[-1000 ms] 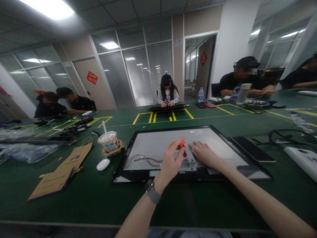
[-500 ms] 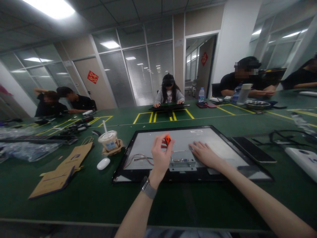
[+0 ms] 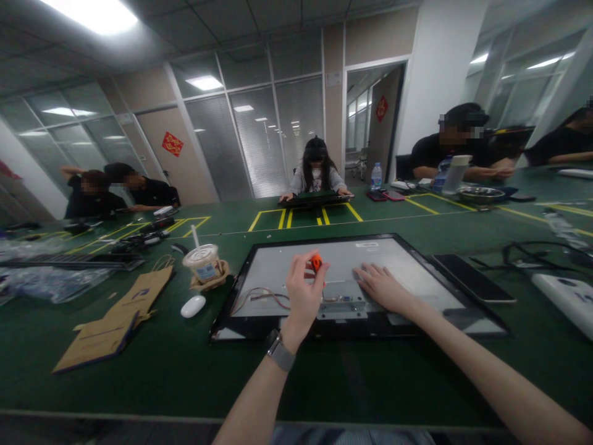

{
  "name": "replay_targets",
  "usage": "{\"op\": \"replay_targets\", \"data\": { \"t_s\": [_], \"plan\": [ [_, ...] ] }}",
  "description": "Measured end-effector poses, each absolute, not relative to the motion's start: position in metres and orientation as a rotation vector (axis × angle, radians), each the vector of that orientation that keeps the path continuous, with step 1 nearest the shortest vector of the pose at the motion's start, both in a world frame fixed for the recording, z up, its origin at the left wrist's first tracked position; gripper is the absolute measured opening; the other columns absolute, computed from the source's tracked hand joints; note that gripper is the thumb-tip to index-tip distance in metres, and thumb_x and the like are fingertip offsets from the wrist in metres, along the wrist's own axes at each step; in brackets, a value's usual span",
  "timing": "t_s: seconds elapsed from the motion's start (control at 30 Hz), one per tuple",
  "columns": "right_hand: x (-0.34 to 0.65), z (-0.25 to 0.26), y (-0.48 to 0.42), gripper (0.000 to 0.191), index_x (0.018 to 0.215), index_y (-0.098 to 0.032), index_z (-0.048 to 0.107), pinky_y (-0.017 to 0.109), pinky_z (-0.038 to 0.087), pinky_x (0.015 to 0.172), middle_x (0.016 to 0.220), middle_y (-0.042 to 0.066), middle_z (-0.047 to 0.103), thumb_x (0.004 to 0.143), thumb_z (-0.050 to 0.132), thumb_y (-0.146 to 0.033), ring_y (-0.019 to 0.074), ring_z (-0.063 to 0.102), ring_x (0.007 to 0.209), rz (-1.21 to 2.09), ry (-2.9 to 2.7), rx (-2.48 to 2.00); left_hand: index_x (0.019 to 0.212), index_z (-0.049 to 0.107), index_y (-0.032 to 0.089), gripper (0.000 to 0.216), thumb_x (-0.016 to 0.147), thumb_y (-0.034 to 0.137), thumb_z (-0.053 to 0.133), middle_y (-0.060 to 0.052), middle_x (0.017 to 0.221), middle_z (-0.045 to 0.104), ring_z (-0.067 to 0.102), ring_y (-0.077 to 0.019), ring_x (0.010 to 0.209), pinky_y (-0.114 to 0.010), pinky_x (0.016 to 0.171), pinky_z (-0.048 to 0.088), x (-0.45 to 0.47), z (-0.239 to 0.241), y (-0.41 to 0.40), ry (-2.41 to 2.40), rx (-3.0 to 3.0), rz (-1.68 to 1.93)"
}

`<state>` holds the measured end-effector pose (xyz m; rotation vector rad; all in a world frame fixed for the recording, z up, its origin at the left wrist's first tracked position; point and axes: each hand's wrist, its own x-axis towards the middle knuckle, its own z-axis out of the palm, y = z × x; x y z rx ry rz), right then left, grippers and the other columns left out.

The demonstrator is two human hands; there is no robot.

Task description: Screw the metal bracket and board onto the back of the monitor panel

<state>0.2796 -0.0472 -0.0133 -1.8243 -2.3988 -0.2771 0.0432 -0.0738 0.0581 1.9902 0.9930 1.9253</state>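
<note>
My left hand (image 3: 304, 285) is closed round the orange handle of a screwdriver (image 3: 317, 262), held upright over a metal bracket (image 3: 343, 311) with connectors. The bracket sits on the back of a black-framed flat display panel (image 3: 278, 259) that lies on the table. Fingers spread, my right hand (image 3: 380, 285) rests flat on the panel, to the right of the bracket. Thin wires (image 3: 262, 293) run across the panel to the left of my left hand, which hides part of them. The screwdriver's tip is too small to make out.
Left of the panel are a drink cup (image 3: 204, 264), a white mouse (image 3: 193, 306) and a brown paper bag (image 3: 115, 315). A black phone-like slab (image 3: 473, 278) and cables (image 3: 532, 253) lie at the right. Across the green table (image 3: 185, 383) a person (image 3: 317, 170) holds another dark panel (image 3: 315, 200).
My left hand has shifted slightly right with the screwdriver, and its grip on the handle has turned a little. My right hand stays put. The person opposite has moved their hands to their panel's edges.
</note>
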Motion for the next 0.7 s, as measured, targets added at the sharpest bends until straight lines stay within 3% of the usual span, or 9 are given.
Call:
{"op": "replay_targets", "data": {
  "t_s": [0.7],
  "plan": [
    [0.2824, -0.0164, -0.0451, 0.047, 0.140, -0.020, 0.048, 0.055, 0.040, 0.098, 0.141, 0.018, 0.051, 0.098, 0.029, -0.032, 0.0356, 0.046, 0.128, -0.273, -2.403, -1.784, 0.110, 0.063, 0.021, 0.022, 0.089, 0.030, 0.062, -0.003, 0.091, 0.061, 0.061, -0.0111, 0.076, -0.018, 0.057, 0.053, 0.0433, 0.0576, -0.0749, 0.972, 2.017, 1.922]
  ]
}}
